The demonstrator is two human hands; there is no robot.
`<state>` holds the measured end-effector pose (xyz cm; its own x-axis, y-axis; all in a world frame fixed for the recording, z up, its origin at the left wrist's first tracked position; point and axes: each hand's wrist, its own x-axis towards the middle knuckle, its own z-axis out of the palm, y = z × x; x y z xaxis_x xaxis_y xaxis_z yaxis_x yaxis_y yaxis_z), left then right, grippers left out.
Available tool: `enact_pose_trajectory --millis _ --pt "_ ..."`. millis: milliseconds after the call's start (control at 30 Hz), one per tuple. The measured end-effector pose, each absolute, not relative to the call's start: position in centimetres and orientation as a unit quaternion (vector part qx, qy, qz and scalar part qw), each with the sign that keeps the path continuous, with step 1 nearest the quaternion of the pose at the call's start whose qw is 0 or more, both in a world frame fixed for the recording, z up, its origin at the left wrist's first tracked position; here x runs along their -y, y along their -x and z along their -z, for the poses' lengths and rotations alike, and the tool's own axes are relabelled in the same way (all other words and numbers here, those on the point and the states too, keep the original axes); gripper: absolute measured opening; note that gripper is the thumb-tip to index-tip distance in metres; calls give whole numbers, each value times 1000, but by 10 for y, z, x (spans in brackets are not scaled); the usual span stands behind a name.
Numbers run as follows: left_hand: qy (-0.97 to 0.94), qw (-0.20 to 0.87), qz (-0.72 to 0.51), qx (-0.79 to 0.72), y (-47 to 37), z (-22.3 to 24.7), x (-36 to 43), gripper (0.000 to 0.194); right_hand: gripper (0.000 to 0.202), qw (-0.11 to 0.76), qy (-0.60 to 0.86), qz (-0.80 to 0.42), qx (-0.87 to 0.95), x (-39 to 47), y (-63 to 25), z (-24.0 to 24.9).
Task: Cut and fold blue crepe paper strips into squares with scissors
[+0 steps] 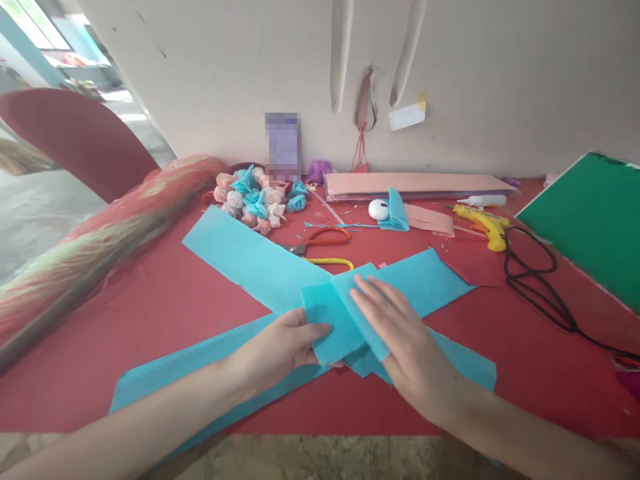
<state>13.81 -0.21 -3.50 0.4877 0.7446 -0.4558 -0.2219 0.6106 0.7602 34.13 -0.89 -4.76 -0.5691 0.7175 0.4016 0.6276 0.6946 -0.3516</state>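
Observation:
A folded piece of blue crepe paper (327,307) lies between my hands above the table's middle. My left hand (285,337) pinches its left side, thumb on top and fingers underneath. Across the right flap my right hand (400,327) rests with fingers stretched out, touching the paper; its thumb is hidden. Beneath the folded piece, long blue crepe paper strips (245,253) cross each other on the red tabletop (240,427). Just beyond the strips are scissors (327,237) with red and yellow handles, partly covered by the paper.
Crepe paper flowers (255,200) are heaped at the back left. Further right are a white thread spool (379,209), pink paper strips (420,183) and a yellow glue gun (485,223) with a black cord (545,300). A green board (590,213) stands right; bundled fibres (110,247) lie left.

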Motion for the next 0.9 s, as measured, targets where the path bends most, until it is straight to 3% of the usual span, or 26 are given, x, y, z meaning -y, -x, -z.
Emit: enact_pose_trajectory --millis 133,267,533,667,767,900 --pt "-319 798 -318 -401 -141 33 2 26 73 178 353 -28 918 17 -319 49" --pt "-321 795 -317 -405 -142 31 3 19 67 163 354 -15 921 17 -309 48" --pt "-307 815 -341 -354 -136 32 1 11 61 185 363 -102 907 15 -314 52" --pt "-352 832 -338 -263 -131 16 2 29 62 254 357 -175 882 11 -320 38" --pt "-486 743 -346 -304 -129 2 7 32 57 301 355 -232 854 13 -323 17" --pt "-740 412 -353 -397 -126 -11 16 11 57 301 382 -264 833 29 -329 0"
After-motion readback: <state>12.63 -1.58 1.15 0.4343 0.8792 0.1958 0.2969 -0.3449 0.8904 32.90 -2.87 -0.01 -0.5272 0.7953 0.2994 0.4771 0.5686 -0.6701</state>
